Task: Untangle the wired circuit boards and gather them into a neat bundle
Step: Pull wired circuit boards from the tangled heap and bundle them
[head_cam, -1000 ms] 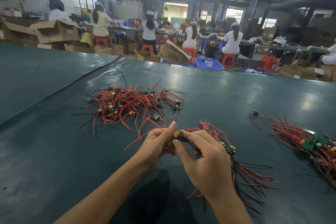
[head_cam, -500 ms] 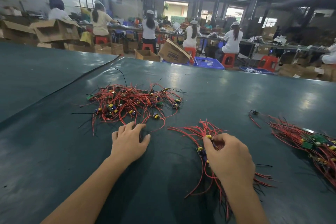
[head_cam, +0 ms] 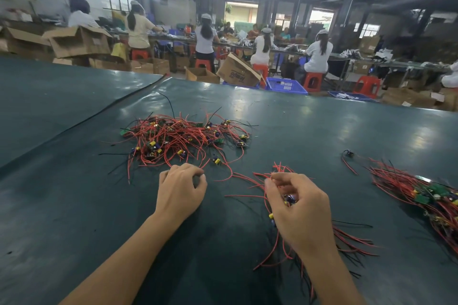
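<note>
Head view: tangled red-wired circuit-board pile (head_cam: 183,138) lies just beyond the left hand (head_cam: 179,190), whose fingers are curled, grasp unclear; the right hand (head_cam: 300,210), right of the pile, clasps a red-wired bundle (head_cam: 288,198).

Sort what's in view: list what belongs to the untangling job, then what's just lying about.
Job: tangled pile; small bundle held in right hand; left hand at the pile's edge; gathered heap at far right.
Lying about: cardboard boxes; blue crates; red stools.
</note>
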`<act>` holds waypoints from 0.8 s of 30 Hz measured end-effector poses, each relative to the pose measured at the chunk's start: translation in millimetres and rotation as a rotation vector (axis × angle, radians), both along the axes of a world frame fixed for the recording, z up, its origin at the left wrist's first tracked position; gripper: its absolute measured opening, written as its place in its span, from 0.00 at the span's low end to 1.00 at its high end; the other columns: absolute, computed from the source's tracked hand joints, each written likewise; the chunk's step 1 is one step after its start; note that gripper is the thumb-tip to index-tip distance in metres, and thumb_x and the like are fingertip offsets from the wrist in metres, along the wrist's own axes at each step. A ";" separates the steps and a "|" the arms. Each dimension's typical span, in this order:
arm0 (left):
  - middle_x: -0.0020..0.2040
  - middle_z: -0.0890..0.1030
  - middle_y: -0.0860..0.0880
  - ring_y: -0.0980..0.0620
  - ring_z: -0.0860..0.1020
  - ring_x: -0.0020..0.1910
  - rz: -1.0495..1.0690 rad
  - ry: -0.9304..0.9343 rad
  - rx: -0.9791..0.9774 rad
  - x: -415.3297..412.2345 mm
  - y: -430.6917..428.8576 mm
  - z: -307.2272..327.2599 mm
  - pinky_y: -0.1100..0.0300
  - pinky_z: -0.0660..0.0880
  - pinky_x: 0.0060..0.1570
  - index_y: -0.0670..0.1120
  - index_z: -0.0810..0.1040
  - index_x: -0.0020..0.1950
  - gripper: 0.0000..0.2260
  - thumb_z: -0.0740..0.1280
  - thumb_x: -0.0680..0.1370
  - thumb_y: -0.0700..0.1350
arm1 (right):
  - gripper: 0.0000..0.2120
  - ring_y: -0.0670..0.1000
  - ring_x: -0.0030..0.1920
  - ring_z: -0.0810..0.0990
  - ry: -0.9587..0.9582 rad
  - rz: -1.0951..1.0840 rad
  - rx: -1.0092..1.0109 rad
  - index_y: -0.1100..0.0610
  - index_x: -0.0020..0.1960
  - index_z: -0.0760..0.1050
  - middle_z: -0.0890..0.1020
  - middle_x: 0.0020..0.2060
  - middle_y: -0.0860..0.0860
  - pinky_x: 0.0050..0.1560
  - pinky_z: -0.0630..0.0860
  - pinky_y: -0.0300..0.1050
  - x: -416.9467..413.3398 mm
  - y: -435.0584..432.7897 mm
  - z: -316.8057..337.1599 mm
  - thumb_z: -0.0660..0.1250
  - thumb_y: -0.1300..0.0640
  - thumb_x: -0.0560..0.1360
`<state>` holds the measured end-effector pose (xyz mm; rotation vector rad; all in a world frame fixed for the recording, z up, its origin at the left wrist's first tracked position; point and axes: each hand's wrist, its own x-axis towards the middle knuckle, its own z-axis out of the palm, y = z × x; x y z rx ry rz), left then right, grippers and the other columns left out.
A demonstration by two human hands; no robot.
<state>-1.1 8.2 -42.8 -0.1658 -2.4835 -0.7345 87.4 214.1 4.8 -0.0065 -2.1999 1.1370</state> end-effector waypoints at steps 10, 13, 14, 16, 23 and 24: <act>0.57 0.80 0.49 0.53 0.79 0.57 -0.449 0.432 0.258 23.0 24.1 21.0 0.53 0.76 0.57 0.39 0.81 0.55 0.12 0.62 0.78 0.41 | 0.07 0.40 0.38 0.81 -0.136 0.248 -0.299 0.49 0.50 0.80 0.84 0.39 0.42 0.40 0.74 0.28 -8.2 -8.0 -11.4 0.74 0.56 0.74; 0.58 0.80 0.47 0.52 0.78 0.58 -0.541 0.504 0.248 30.7 31.1 24.1 0.55 0.76 0.58 0.38 0.81 0.56 0.11 0.62 0.78 0.38 | 0.18 0.41 0.40 0.81 -0.182 0.164 -0.203 0.49 0.60 0.77 0.82 0.43 0.43 0.40 0.75 0.30 -11.9 -5.2 -21.2 0.76 0.54 0.72; 0.59 0.80 0.47 0.51 0.78 0.58 -0.565 0.531 0.231 33.0 33.1 25.5 0.55 0.75 0.58 0.38 0.81 0.56 0.11 0.61 0.78 0.38 | 0.21 0.42 0.41 0.81 -0.186 0.139 -0.149 0.48 0.63 0.76 0.81 0.47 0.41 0.40 0.75 0.31 -13.2 -4.1 -24.2 0.76 0.52 0.72; 0.61 0.79 0.47 0.50 0.78 0.59 -0.600 0.588 0.177 36.8 36.0 27.4 0.57 0.73 0.59 0.38 0.80 0.58 0.12 0.61 0.78 0.37 | 0.24 0.44 0.42 0.81 -0.177 0.118 -0.070 0.48 0.67 0.75 0.77 0.52 0.41 0.43 0.77 0.38 -15.6 -3.6 -28.5 0.75 0.51 0.72; 0.67 0.75 0.48 0.51 0.75 0.61 -0.677 0.669 0.115 42.3 39.9 31.1 0.59 0.69 0.61 0.39 0.75 0.64 0.14 0.57 0.80 0.38 | 0.09 0.44 0.36 0.79 0.027 0.110 0.013 0.53 0.52 0.83 0.79 0.44 0.39 0.36 0.72 0.29 -18.4 -6.8 -29.6 0.75 0.57 0.72; 0.67 0.75 0.48 0.51 0.75 0.62 -0.678 0.670 0.120 42.2 39.8 31.1 0.59 0.69 0.61 0.39 0.75 0.64 0.14 0.57 0.80 0.37 | 0.08 0.44 0.36 0.79 0.041 0.110 0.010 0.52 0.51 0.82 0.79 0.43 0.39 0.36 0.72 0.31 -17.5 -7.3 -27.7 0.76 0.56 0.72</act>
